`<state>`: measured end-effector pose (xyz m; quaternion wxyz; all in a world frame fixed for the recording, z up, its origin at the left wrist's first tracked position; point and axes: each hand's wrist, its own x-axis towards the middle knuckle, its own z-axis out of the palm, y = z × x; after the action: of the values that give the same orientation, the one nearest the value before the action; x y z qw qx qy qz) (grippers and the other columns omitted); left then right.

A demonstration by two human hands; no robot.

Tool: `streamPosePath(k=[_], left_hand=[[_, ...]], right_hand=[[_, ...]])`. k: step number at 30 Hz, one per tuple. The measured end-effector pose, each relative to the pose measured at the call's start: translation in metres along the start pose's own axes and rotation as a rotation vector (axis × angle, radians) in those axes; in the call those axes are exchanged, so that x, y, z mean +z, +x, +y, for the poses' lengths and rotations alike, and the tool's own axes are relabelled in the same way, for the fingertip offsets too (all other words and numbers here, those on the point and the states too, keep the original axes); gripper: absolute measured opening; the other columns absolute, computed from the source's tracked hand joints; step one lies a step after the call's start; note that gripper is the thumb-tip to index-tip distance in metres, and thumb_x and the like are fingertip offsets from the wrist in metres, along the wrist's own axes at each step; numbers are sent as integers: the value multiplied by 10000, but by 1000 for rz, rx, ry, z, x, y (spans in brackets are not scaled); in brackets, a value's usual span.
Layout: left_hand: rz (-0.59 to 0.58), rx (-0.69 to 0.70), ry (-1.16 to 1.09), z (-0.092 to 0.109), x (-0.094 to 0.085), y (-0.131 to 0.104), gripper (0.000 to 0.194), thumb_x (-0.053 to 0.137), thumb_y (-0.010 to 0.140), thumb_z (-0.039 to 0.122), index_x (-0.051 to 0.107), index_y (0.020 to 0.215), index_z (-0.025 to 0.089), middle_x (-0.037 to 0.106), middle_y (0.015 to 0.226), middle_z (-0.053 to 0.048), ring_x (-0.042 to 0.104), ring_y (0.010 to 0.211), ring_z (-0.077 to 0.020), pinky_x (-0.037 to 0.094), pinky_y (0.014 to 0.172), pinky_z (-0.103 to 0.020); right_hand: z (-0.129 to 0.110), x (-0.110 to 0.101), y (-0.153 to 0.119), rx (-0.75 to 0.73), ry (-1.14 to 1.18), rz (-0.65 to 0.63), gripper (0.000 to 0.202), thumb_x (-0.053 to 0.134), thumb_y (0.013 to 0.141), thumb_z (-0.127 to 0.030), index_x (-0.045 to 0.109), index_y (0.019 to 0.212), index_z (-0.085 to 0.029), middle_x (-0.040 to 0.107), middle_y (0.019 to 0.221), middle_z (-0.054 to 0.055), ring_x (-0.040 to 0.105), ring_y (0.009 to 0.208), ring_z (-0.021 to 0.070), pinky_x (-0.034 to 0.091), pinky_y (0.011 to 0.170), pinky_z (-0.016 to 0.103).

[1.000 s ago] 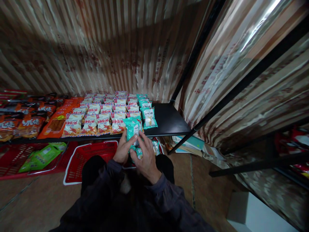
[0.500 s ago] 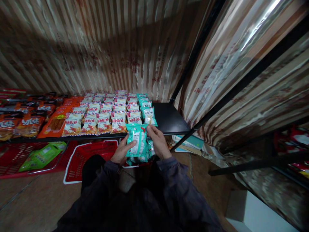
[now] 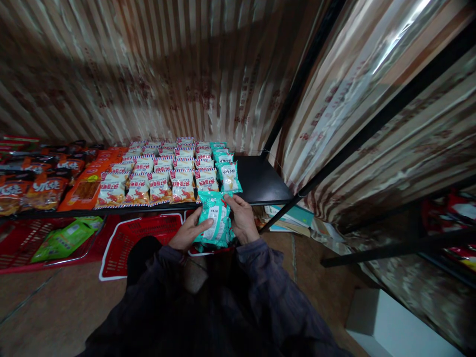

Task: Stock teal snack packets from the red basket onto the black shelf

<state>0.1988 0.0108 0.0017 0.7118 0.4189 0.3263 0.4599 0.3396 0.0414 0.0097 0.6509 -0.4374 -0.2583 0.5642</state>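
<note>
Between my hands is a teal snack bag (image 3: pixel 214 213), in front of the shelf's edge and above more teal bags. My left hand (image 3: pixel 189 230) grips its left side, thumb across the front. My right hand (image 3: pixel 241 216) pinches its upper right corner. Just beyond, a row of teal snack bags (image 3: pixel 229 176) stands on the black shelf (image 3: pixel 262 181). Left of that row are several rows of white-and-red snack bags (image 3: pixel 182 185). The fingers behind the held bag are hidden.
Orange snack packs (image 3: pixel 84 191) lie farther left on the shelf. Below are a red basket (image 3: pixel 143 233) and another with green packs (image 3: pixel 65 240). A slanting black post (image 3: pixel 286 213) stands at right, near stacked books or boxes (image 3: pixel 292 216). A white box (image 3: pixel 397 322) sits on the floor.
The teal bag in my hands has turned and shifted slightly to the right. Its front now shows more printed small text. Both hands keep hold of it.
</note>
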Motion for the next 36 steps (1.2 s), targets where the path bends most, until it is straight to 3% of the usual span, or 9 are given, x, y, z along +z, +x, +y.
streamPosePath(k=[7, 11, 16, 19, 25, 31, 36], left_hand=[[122, 49, -36, 1, 4, 9, 476, 734, 665, 449, 648, 1040, 168, 704, 985, -79, 662, 887, -235, 511, 806, -348], [135, 59, -8, -1, 3, 11, 440, 708, 695, 447, 654, 1018, 154, 714, 901, -58, 663, 807, -208, 515, 739, -314], [240, 42, 26, 0, 2, 11, 441, 731, 656, 455, 666, 961, 143, 718, 820, -43, 657, 734, -195, 503, 655, -278], [273, 42, 2, 2, 3, 12, 430, 744, 632, 457, 671, 913, 140, 716, 791, -41, 659, 720, -198, 506, 667, -288], [419, 109, -162, 9, 2, 21, 390, 754, 602, 425, 643, 851, 146, 707, 753, -27, 672, 755, -210, 514, 707, -309], [528, 169, -217, 14, 0, 33, 397, 766, 558, 403, 611, 814, 144, 683, 685, -1, 666, 733, -192, 509, 695, -293], [562, 198, -224, 14, -2, 39, 360, 760, 563, 379, 584, 787, 159, 663, 666, 26, 654, 695, -163, 499, 708, -283]], right_hand=[[4, -3, 1, -17, -57, 22, 281, 816, 497, -354, 605, 556, -179, 566, 482, -71, 444, 429, 70, 349, 445, 212], [4, -3, 0, -50, -111, 25, 289, 807, 509, -377, 605, 567, -178, 553, 481, -71, 438, 436, 71, 344, 447, 211], [5, -1, 0, -68, -105, 19, 322, 794, 527, -437, 591, 570, -191, 532, 467, -79, 451, 461, 87, 358, 472, 221], [5, -1, -2, -47, -96, -42, 337, 762, 575, -490, 600, 607, -196, 583, 525, -60, 534, 549, 120, 409, 525, 230], [10, -8, -19, 36, -162, -185, 416, 769, 608, -454, 672, 943, -226, 702, 881, 3, 626, 827, 164, 496, 712, 260], [19, -15, -31, 185, -169, -262, 454, 805, 584, -366, 654, 991, -231, 685, 872, -1, 636, 756, 149, 545, 617, 266], [23, -15, -30, 153, -140, -252, 450, 820, 557, -338, 674, 965, -216, 683, 830, -17, 628, 705, 122, 564, 631, 256]])
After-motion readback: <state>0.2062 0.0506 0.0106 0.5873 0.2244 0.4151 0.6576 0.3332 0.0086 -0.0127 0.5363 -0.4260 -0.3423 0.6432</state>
